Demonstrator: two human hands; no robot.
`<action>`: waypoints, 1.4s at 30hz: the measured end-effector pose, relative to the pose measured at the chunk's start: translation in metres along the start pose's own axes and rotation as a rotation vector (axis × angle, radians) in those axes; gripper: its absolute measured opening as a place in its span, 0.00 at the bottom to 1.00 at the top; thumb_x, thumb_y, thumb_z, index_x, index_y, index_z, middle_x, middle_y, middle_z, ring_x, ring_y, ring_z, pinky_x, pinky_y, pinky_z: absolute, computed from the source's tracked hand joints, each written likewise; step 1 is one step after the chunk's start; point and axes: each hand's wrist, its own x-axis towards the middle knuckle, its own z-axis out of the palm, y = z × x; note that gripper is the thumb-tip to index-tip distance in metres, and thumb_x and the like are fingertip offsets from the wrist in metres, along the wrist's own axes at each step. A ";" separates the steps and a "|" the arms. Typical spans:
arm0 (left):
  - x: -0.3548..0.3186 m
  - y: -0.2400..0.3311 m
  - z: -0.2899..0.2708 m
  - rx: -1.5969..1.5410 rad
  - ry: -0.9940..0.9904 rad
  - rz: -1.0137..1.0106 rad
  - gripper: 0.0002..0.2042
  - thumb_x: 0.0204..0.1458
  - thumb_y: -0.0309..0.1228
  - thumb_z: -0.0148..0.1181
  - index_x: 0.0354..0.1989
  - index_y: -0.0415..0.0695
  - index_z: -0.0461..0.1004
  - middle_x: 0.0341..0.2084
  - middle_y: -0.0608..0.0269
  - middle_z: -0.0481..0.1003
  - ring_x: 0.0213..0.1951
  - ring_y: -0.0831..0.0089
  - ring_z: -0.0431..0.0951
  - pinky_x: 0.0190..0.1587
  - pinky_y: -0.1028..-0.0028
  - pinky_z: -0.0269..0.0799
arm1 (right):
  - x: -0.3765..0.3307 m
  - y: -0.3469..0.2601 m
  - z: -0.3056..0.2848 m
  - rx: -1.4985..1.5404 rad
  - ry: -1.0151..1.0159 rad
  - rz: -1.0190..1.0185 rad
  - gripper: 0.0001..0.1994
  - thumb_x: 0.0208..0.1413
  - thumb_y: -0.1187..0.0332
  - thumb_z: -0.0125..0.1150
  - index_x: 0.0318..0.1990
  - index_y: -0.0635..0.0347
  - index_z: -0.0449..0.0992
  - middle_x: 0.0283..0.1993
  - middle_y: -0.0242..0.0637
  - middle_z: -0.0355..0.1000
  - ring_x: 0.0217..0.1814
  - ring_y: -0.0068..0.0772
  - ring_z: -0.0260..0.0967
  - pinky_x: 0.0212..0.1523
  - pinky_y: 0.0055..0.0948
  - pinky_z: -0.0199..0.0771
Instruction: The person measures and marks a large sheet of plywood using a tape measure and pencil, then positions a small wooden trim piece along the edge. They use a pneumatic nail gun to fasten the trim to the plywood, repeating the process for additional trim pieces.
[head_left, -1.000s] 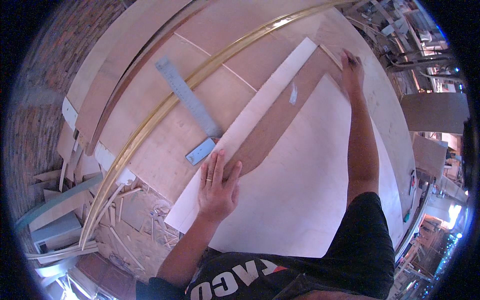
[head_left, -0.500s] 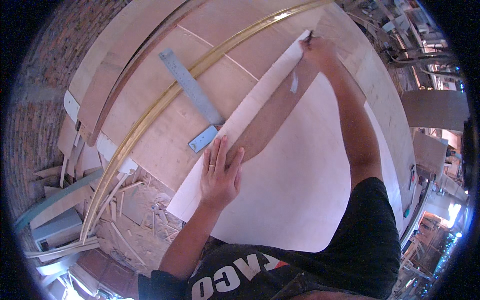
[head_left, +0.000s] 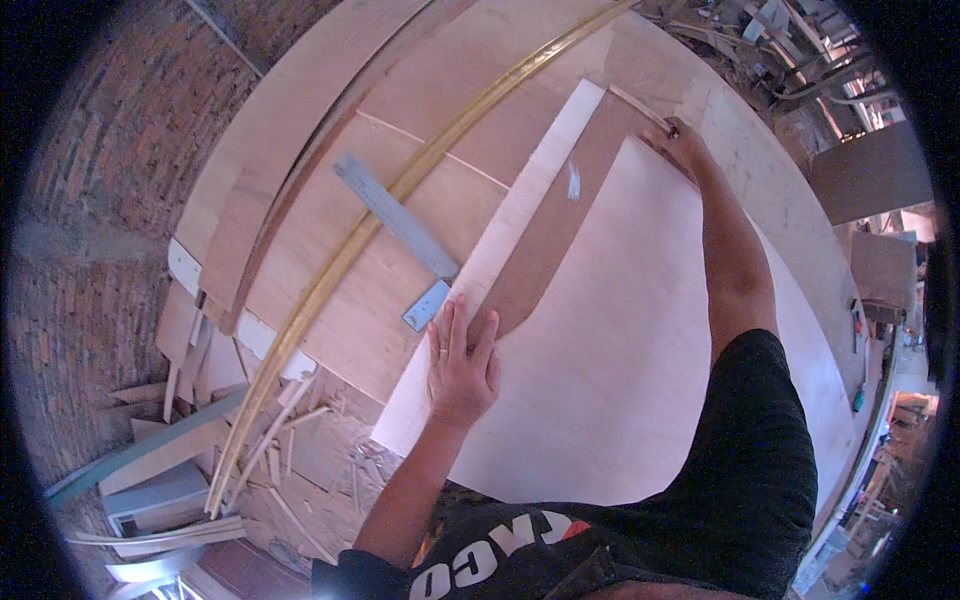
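Note:
A brown flat template (head_left: 545, 225) with a curved near end and a pale smear lies on a large white sheet (head_left: 590, 370). My left hand (head_left: 465, 375) rests over the template's near end, fingers stretched out, with fingertips also on the white strip beside it. At the far end, my right hand (head_left: 688, 150) is closed in a pinch by the sheet's far edge. A small dark tip shows at its fingers; what it belongs to is too small to name. A try square with a grey blade (head_left: 395, 217) and light blue stock (head_left: 427, 305) lies left of the template.
A long gold-coloured trim strip (head_left: 330, 255) curves across the plywood worktop (head_left: 420, 130) and over the square's blade. Brown boards (head_left: 290, 130) lie along the left. Offcuts (head_left: 290, 430) litter the floor at lower left, near a brick wall (head_left: 110, 200).
My right hand has moved from the template's far left corner rightward and slightly nearer. My left hand stays on the template. The whole view has shifted a little.

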 end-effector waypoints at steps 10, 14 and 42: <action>-0.017 -0.005 -0.003 -0.130 0.137 0.084 0.52 0.50 0.54 0.69 0.80 0.48 0.48 0.78 0.30 0.41 0.78 0.31 0.43 0.71 0.26 0.40 | -0.027 0.096 0.015 -0.094 0.180 -0.018 0.12 0.62 0.68 0.59 0.51 0.53 0.81 0.43 0.49 0.82 0.48 0.55 0.80 0.50 0.49 0.77; -0.023 -0.012 -0.011 -0.209 0.153 0.149 0.52 0.50 0.55 0.69 0.80 0.46 0.48 0.78 0.29 0.40 0.78 0.32 0.42 0.71 0.25 0.35 | -0.073 0.119 -0.025 -0.140 0.266 0.111 0.10 0.61 0.68 0.57 0.47 0.53 0.80 0.46 0.51 0.81 0.50 0.61 0.78 0.51 0.53 0.77; -0.091 -0.025 -0.075 -0.132 0.207 0.386 0.29 0.60 0.34 0.64 0.69 0.43 0.66 0.75 0.42 0.57 0.77 0.44 0.54 0.76 0.35 0.34 | -0.683 0.065 -0.055 -0.307 0.041 0.994 0.19 0.56 0.69 0.58 0.55 0.44 0.82 0.54 0.42 0.77 0.67 0.48 0.68 0.63 0.61 0.63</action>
